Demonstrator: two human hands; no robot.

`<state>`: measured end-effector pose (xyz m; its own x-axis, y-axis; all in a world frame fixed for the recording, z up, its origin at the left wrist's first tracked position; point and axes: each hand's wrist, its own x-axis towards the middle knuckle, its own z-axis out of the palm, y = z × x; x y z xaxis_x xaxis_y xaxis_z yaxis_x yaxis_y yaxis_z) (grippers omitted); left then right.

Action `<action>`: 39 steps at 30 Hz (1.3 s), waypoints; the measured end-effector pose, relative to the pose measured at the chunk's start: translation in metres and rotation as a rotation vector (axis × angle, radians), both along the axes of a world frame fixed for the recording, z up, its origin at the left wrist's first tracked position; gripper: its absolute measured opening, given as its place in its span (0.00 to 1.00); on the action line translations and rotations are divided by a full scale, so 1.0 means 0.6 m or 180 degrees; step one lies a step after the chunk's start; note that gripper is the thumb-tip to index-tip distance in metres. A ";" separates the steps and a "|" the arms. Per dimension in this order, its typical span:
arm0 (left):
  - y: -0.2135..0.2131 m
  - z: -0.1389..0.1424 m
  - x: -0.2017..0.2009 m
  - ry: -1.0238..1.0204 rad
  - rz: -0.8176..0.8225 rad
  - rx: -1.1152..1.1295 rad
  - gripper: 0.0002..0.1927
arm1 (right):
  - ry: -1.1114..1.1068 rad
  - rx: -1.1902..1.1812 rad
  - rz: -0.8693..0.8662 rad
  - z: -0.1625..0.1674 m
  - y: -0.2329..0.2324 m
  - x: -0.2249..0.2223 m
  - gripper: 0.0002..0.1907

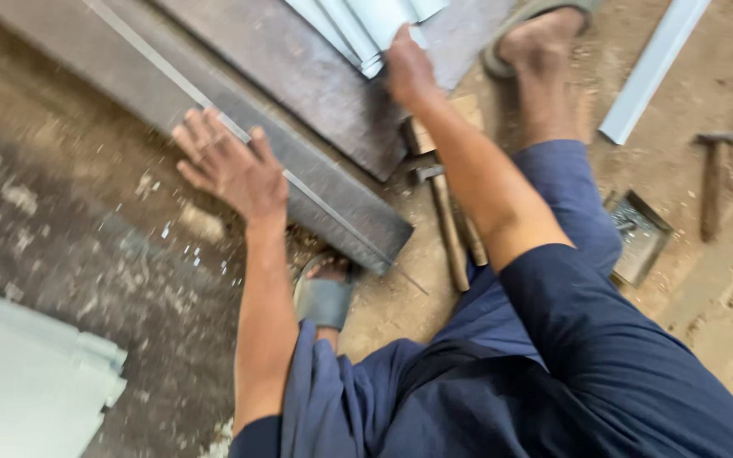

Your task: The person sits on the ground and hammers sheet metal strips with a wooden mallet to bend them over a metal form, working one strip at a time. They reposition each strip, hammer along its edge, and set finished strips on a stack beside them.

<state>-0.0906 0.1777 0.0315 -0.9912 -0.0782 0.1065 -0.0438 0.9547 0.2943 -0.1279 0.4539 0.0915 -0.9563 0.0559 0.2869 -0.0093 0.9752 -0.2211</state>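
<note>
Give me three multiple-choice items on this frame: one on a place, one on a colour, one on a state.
1. Where does the hammer at the right edge lie?
A. on the dirt floor
B. on the dark slab
C. in a hand

2. What colour are the person's clothes?
A. red
B. dark blue
C. white

3. How is the left hand?
A. closed in a fist
B. holding a hammer
C. flat, fingers spread

Answers: 1 A, it rests on bare ground apart from both hands. 2 B, sleeve and trousers are dark blue. 3 C, it lies open on the dark slab.
</note>
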 end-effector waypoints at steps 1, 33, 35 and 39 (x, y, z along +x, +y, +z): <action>0.000 0.000 0.002 -0.0020 -0.0043 0.0137 0.37 | -0.0195 -0.0447 -0.0243 0.007 0.000 -0.001 0.20; -0.146 0.168 -0.023 0.1453 -0.0899 0.2427 0.30 | -0.2543 -0.2240 0.0121 0.000 -0.076 0.571 0.19; -0.109 0.143 0.005 0.0262 0.0320 0.2990 0.44 | -0.2552 -0.2900 -0.0016 -0.012 -0.106 0.593 0.17; -0.049 0.053 0.058 -0.0783 0.1136 0.3347 0.43 | -0.1288 -0.2892 0.0160 -0.007 -0.127 0.581 0.16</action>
